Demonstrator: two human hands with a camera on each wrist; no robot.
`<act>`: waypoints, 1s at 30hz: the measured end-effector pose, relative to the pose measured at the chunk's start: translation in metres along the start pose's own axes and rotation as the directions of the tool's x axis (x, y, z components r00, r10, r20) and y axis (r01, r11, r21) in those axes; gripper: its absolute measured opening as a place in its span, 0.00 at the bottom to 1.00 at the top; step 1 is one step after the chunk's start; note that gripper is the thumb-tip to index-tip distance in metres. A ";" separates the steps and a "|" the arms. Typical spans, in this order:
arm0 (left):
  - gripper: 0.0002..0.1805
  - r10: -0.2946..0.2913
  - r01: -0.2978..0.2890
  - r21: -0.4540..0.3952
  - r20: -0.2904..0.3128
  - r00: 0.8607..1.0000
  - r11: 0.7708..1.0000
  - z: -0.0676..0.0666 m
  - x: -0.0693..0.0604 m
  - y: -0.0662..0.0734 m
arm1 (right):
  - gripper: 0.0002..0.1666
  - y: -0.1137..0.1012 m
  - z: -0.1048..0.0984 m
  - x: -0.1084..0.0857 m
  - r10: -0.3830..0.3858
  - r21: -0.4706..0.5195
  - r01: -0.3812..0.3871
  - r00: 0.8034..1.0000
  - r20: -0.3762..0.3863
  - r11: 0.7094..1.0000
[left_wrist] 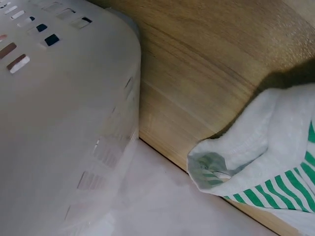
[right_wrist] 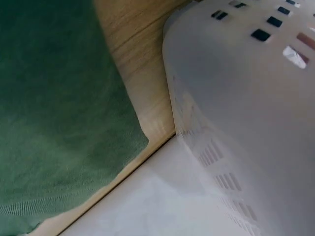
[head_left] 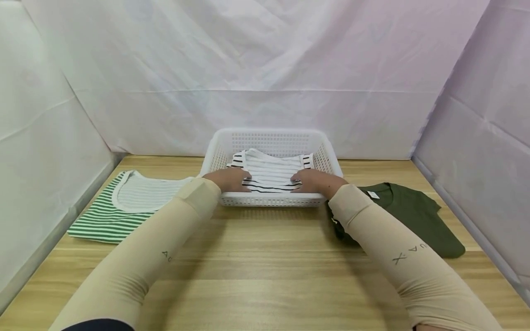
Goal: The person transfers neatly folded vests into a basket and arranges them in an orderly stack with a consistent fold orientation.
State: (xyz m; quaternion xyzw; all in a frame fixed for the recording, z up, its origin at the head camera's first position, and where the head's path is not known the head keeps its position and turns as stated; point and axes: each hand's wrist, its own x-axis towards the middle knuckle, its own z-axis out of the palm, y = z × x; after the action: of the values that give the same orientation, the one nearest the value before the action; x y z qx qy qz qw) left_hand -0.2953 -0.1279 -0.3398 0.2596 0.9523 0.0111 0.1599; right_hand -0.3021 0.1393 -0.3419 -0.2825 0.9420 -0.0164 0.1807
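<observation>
A white perforated basket (head_left: pixel 271 201) stands at the back middle of the table, with a white garment with black stripes (head_left: pixel 271 172) lying in it. My left hand (head_left: pixel 229 179) reaches over the basket's left front rim and touches the garment's left side. Over the right front rim, my right hand (head_left: pixel 315 181) touches its right side. The fingers of both hands point inward, and their tips are partly hidden at the cloth. Neither hand shows in the wrist views, where the basket wall (left_wrist: pixel 64 113) fills much of the left one and the basket's side (right_wrist: pixel 256 113) the right.
A green-and-white striped garment (head_left: pixel 112 223) lies folded left of the basket. To the right is a dark green garment (head_left: pixel 418 216), partly under my right forearm. White sheeting (head_left: pixel 265 110) hangs behind and at both sides of the wooden table (head_left: pixel 256 276).
</observation>
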 end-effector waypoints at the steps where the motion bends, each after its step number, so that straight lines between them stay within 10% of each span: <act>1: 0.27 -0.007 0.007 -0.001 0.008 1.000 1.000 0.000 0.001 0.000 | 0.30 0.000 0.000 0.000 0.010 0.007 -0.010 1.000 0.016 1.000; 15: 0.19 -0.080 0.081 -0.005 0.081 0.994 0.997 0.000 -0.016 0.020 | 0.31 -0.011 0.002 -0.020 0.034 0.065 -0.044 0.988 0.148 0.997; 30: 0.17 -0.070 0.068 0.041 0.055 0.996 0.997 0.006 -0.023 0.029 | 0.32 -0.014 0.007 -0.031 0.009 0.022 -0.011 0.995 0.097 1.000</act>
State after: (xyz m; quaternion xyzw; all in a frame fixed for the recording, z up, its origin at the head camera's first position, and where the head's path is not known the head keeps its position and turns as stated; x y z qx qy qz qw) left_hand -0.2605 -0.1147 -0.3351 0.2300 0.9558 -0.0204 0.1821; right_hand -0.2685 0.1451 -0.3365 -0.2761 0.9333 -0.0124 0.2294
